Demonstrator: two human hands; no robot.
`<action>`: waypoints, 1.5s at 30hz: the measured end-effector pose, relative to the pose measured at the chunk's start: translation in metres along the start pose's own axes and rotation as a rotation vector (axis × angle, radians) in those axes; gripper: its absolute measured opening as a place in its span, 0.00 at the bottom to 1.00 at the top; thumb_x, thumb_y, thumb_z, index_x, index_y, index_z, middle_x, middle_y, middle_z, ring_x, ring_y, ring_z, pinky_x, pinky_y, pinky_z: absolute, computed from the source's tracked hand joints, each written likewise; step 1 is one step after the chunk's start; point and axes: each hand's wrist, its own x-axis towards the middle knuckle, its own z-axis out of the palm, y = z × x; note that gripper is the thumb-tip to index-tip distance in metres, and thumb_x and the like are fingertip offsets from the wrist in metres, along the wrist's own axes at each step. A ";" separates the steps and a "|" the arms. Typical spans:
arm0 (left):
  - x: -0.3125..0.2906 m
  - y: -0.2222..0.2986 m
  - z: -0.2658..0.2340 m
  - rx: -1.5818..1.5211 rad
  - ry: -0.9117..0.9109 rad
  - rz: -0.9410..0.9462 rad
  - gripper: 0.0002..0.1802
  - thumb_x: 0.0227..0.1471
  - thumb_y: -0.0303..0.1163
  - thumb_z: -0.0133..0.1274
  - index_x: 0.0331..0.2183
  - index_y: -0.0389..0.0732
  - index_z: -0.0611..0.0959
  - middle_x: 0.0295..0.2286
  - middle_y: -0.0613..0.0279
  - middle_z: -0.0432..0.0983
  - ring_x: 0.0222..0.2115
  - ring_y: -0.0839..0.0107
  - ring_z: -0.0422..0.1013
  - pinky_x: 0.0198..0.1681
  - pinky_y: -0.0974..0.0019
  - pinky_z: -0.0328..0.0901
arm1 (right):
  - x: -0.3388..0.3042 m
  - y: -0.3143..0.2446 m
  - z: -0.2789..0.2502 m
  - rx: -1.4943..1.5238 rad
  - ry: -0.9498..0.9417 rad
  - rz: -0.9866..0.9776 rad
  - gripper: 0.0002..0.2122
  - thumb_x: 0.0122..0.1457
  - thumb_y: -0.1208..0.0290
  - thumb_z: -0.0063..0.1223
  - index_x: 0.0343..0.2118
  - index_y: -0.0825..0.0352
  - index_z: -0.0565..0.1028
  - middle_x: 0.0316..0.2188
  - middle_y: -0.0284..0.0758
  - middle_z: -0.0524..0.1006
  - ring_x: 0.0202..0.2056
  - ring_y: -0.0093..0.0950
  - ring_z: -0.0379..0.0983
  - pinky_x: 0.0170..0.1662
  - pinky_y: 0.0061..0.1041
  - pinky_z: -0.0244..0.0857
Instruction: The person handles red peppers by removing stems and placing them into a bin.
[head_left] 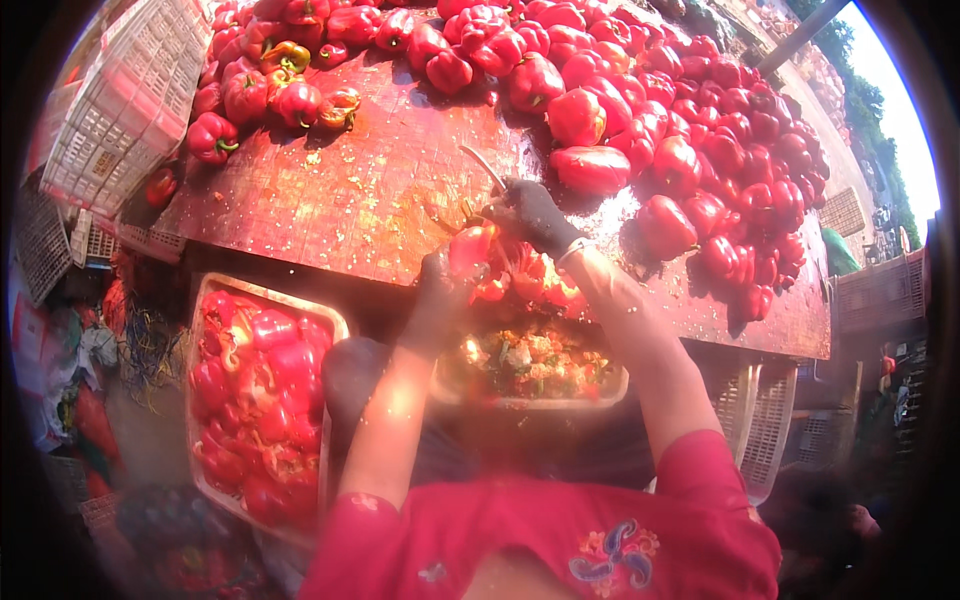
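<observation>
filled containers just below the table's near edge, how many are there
2: a crate of red peppers on the left, and a tub of scraps at the centre. More may be hidden under the table or in shadow.

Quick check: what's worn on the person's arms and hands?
Both arms have short pinkish-red sleeves, with bare forearms below. The right hand wears a dark glove, with a pale band at its wrist. The left hand may be gloved too; glare blurs it.

Crates (132, 115) stand at left, green trees (872, 115) far right.
</observation>
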 end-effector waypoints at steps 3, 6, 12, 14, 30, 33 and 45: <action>-0.003 0.000 -0.003 0.099 -0.041 -0.001 0.23 0.39 0.22 0.55 0.42 0.33 0.74 0.34 0.62 0.74 0.33 0.76 0.69 0.38 0.71 0.65 | -0.010 0.003 -0.009 -0.026 -0.159 -0.085 0.11 0.41 0.67 0.56 0.24 0.69 0.72 0.19 0.44 0.74 0.23 0.41 0.71 0.28 0.32 0.65; -0.002 -0.008 0.002 0.006 0.000 0.056 0.22 0.39 0.23 0.56 0.41 0.33 0.74 0.33 0.63 0.74 0.33 0.76 0.69 0.37 0.71 0.65 | -0.014 0.002 -0.005 -0.307 -0.035 -0.170 0.10 0.44 0.69 0.52 0.28 0.68 0.69 0.21 0.43 0.73 0.23 0.42 0.69 0.28 0.34 0.64; 0.001 -0.011 0.006 0.153 0.033 0.104 0.21 0.39 0.23 0.56 0.41 0.34 0.74 0.33 0.63 0.74 0.33 0.77 0.69 0.38 0.70 0.65 | 0.007 0.004 0.003 -0.527 0.111 0.195 0.13 0.47 0.70 0.51 0.35 0.67 0.66 0.30 0.52 0.72 0.32 0.49 0.71 0.36 0.44 0.65; -0.002 -0.019 0.009 -0.003 0.022 0.050 0.21 0.39 0.22 0.56 0.41 0.34 0.74 0.33 0.62 0.74 0.32 0.76 0.70 0.38 0.70 0.65 | 0.007 0.022 -0.008 -0.555 0.202 0.243 0.16 0.46 0.65 0.52 0.35 0.68 0.64 0.33 0.53 0.69 0.37 0.49 0.69 0.38 0.43 0.64; -0.240 0.160 -0.205 1.140 0.920 0.364 0.25 0.41 0.22 0.54 0.45 0.36 0.71 0.37 0.51 0.73 0.39 0.66 0.71 0.43 0.66 0.64 | -0.165 0.034 -0.040 0.113 0.600 0.262 0.11 0.51 0.65 0.55 0.22 0.67 0.68 0.16 0.25 0.64 0.19 0.16 0.58 0.22 0.19 0.54; -0.316 0.178 -0.240 1.593 1.070 0.217 0.28 0.41 0.24 0.53 0.48 0.38 0.69 0.37 0.48 0.73 0.37 0.58 0.71 0.42 0.62 0.65 | -0.170 0.029 -0.039 -0.028 0.631 0.207 0.14 0.51 0.63 0.55 0.21 0.69 0.67 0.16 0.27 0.65 0.19 0.19 0.59 0.23 0.22 0.57; -0.465 -0.017 -0.363 1.586 1.092 -0.222 0.36 0.47 0.45 0.50 0.54 0.41 0.58 0.50 0.39 0.55 0.52 0.44 0.53 0.54 0.48 0.50 | -0.195 0.059 -0.019 -0.459 0.480 0.167 0.15 0.53 0.66 0.52 0.40 0.72 0.71 0.34 0.37 0.75 0.30 0.24 0.70 0.33 0.23 0.65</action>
